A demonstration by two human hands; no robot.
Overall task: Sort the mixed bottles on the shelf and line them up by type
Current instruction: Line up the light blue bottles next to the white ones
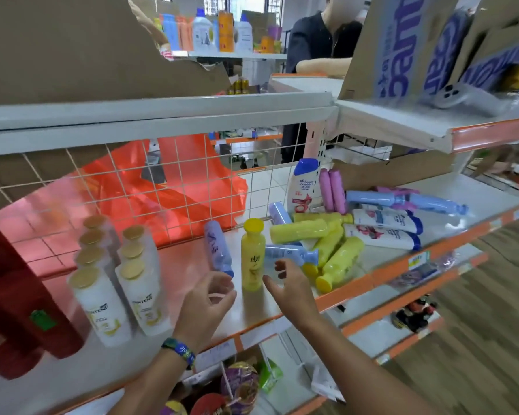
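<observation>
A yellow bottle (pixel 252 255) stands upright near the front of the shelf (pixel 192 280). My left hand (pixel 206 304) hovers just left of it, fingers loosely curled, holding nothing. My right hand (pixel 288 287) hovers just right of it, fingers relaxed and empty. A blue bottle (pixel 218 248) leans behind my left hand. White gold-capped bottles (pixel 102 298) stand in two rows at the left. A mixed pile lies to the right: yellow bottles (pixel 336 256), a blue one (pixel 291 254), white shampoo bottles (pixel 384 232), pink ones (pixel 333 190).
A wire grid (pixel 162 181) backs the shelf, with an orange plastic bag (pixel 174 199) behind it. A red container (pixel 15 295) sits at far left. Cardboard boxes (pixel 432 40) fill the shelf above. A person in dark clothes (pixel 321 37) stands behind. Goods fill the lower shelf (pixel 240 384).
</observation>
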